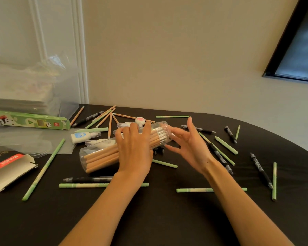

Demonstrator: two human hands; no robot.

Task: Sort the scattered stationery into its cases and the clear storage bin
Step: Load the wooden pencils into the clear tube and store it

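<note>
Clear pencil tube point(103, 153) lies gripped under the left hand point(134, 150); the right hand point(190, 144) hovers spread at its mouth.

We're looking at a dark, almost black table point(167, 219) with a rounded far edge that curves off to the right. It's pushed up close to a plain beige wall point(167, 59), and the light is pretty soft and warm, with no hard shadows anywhere. Over on the left there's a white panelled door point(34, 32) with raised moulding, and its frame point(82, 50) runs straight down behind the table's back corner. Top right we've got a black-framed window point(299, 55), tilted in this wide view; the pane looks dim and bluish-grey, too blurry for us to say what's outside.
</note>
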